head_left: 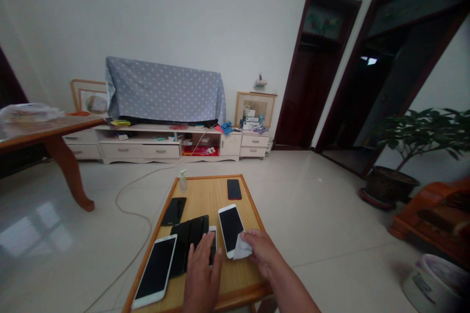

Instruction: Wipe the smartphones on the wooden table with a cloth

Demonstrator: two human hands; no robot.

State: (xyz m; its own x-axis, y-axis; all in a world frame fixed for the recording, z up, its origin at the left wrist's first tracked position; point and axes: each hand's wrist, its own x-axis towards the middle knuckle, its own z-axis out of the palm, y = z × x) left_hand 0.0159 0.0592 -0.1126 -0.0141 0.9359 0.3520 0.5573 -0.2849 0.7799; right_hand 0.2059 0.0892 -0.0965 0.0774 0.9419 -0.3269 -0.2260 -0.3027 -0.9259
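Observation:
My right hand (pixel 260 249) pinches a small whitish cloth (pixel 242 248), which overlaps the lower right corner of a white phone (pixel 230 227) with a dark screen. Whether my fingers also touch that phone, I cannot tell. With its fingers stretched out, my left hand (pixel 203 274) is over an open black folding phone case (pixel 185 242) and partly covers another white phone (pixel 213 240). A larger white phone (pixel 156 269) lies left of the case. Further back are a black phone (pixel 174 211) and a dark phone with a red edge (pixel 234 189).
A small pump bottle (pixel 182 181) stands at the far left corner of the wooden table (pixel 205 188). A cable (pixel 128 212) runs across the floor on the left. Beyond are a low white cabinet (pixel 161 151), a potted plant (pixel 394 181) and a white bucket (pixel 431 283).

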